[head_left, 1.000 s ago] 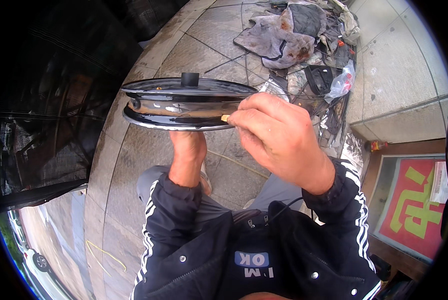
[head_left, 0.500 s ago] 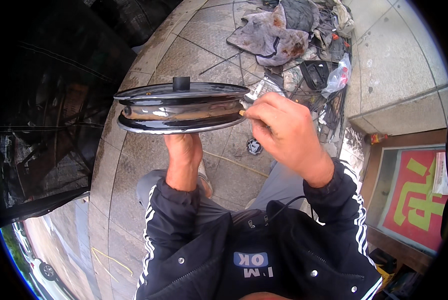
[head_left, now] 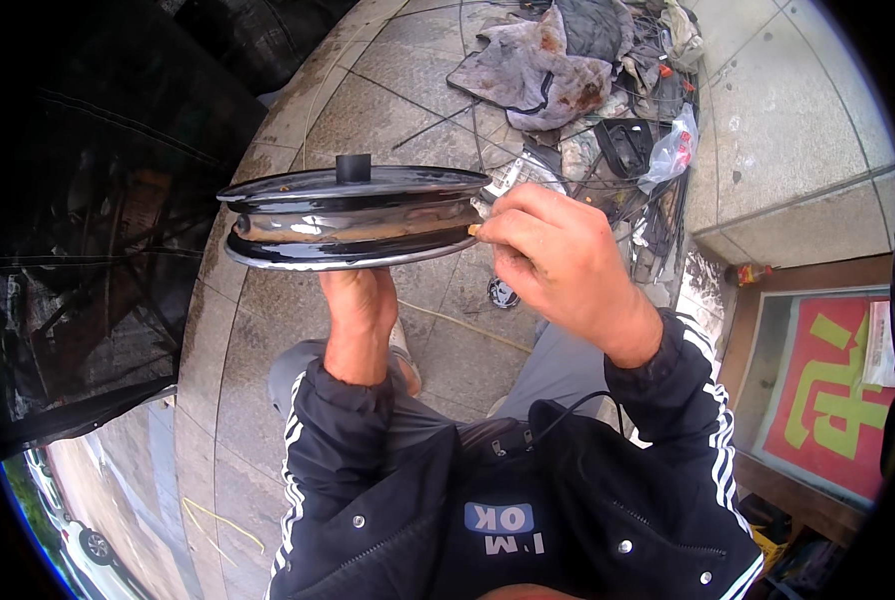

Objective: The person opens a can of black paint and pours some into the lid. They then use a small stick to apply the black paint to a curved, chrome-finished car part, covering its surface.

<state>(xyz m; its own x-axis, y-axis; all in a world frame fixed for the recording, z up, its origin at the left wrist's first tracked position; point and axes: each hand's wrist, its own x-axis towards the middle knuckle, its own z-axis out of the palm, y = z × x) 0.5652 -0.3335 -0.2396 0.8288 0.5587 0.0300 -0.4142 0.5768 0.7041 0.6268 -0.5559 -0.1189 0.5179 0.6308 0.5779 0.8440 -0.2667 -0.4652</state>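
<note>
A black wheel rim (head_left: 353, 228) is held up before me, lying nearly flat, with a short black cylinder (head_left: 354, 168) sticking up from its middle. Brownish, worn metal shows in the channel between its two edges. My left hand (head_left: 360, 300) supports the rim from below; its fingertips are hidden behind and under it. At the rim's right edge, my right hand (head_left: 563, 255) pinches a small brass-coloured piece (head_left: 475, 230), which is mostly covered by the fingers. Whether this piece is fixed to the rim I cannot tell.
On the paved ground beyond the rim lie stained grey cloths (head_left: 543, 75), a black tray-like thing (head_left: 624, 147), a clear plastic bag (head_left: 674, 150) and tangled cables. A round black-and-white object (head_left: 504, 292) sits below my right hand. A red-and-yellow sign (head_left: 828, 385) stands at right.
The rim and both hands have shifted slightly left in the picture. My right hand still pinches the small piece at the rim's edge.
</note>
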